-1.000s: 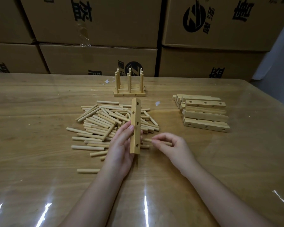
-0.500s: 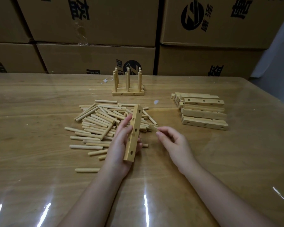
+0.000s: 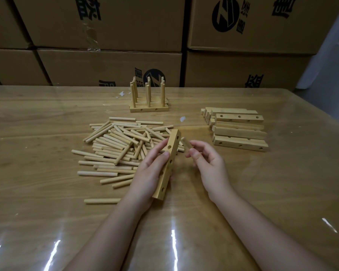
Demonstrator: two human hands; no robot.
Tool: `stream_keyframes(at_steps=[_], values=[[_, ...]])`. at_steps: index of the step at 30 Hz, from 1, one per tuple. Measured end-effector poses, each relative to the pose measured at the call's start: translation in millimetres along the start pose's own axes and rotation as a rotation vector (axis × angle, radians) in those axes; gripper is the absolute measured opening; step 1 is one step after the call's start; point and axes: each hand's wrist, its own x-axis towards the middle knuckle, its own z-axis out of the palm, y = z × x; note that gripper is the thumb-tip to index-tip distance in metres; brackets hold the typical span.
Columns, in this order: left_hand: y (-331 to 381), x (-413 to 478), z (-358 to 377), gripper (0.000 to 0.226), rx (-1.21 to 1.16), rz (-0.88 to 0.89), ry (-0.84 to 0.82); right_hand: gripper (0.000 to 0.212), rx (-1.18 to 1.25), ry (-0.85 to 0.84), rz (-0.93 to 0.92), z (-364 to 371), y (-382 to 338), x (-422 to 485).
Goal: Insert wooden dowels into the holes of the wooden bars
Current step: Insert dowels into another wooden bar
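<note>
1. The table [image 3: 47,192] is pale wood under a glossy clear sheet, with bright glints along the lower edge of the frame.
2. A pile of loose dowels [image 3: 121,145] lies criss-crossed just left of centre.
3. A single dowel [image 3: 102,201] lies apart, below the pile.
4. At upper centre stand the fitted bars [image 3: 149,109], side by side, with dowels upright in them.
5. At the right, a stack of bars [image 3: 240,132] with drilled holes lies in overlapping rows.
6. A white scrap [image 3: 182,119] lies between pile and stack. A second white scrap [image 3: 121,93] lies left of the fitted bars.
</note>
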Motion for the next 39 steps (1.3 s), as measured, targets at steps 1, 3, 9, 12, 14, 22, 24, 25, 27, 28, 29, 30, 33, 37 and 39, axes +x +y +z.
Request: stream_keyframes(at_steps=[1, 3, 9, 12, 14, 22, 24, 25, 27, 28, 29, 30, 33, 37, 39], values=[[-1, 0, 1, 0.031, 0.006, 0.001, 0.004, 0.022, 0.012, 0.002, 0.003, 0, 0, 0], [-2, 0, 1, 0.03, 0.025, 0.01, -0.003, 0.022, 0.032, 0.004, 0.003, 1, 0, 0], [-3, -1, 2, 0.031, 0.035, 0.032, -0.043, 0.021, 0.044, 0.016, 0.008, 1, 1, 1], [-4, 0, 1, 0.031, 0.055, 0.027, -0.042, 0.022, -0.008, 0.036, -0.01, 0, -1, 1], [-4, 0, 0, 0.032, 0.065, 0.023, -0.042, 0.023, -0.074, 0.061, -0.06, -1, -2, 0], [-8, -1, 0, 0.034, 0.2, 0.055, -0.07, 0.017, -0.428, 0.195, -0.266, -3, -6, -4], [-8, -2, 0, 0.035, 0.222, 0.057, -0.073, 0.017, -0.499, 0.227, -0.302, -4, -7, -5], [-8, -2, 0, 0.035, 0.226, 0.06, -0.075, 0.017, -0.524, 0.239, -0.318, -4, -7, -5], [-7, -2, 0, 0.035, 0.236, 0.067, -0.076, 0.015, -0.571, 0.26, -0.351, -5, -8, -5], [-8, -2, 1, 0.035, 0.24, 0.072, -0.076, 0.015, -0.595, 0.268, -0.368, -5, -8, -5], [-8, -2, 1, 0.035, 0.242, 0.075, -0.077, 0.014, -0.615, 0.274, -0.382, -5, -9, -5], [-8, -2, 2, 0.035, 0.242, 0.078, -0.076, 0.014, -0.632, 0.279, -0.393, -5, -9, -5], [-8, -2, 2, 0.036, 0.258, 0.096, -0.077, 0.015, -0.673, 0.294, -0.412, -5, -9, -6], [-9, -2, 3, 0.037, 0.271, 0.103, -0.077, 0.016, -0.719, 0.297, -0.43, -5, -10, -6], [-8, -2, 4, 0.037, 0.28, 0.103, -0.079, 0.016, -0.743, 0.297, -0.434, -5, -10, -7]])
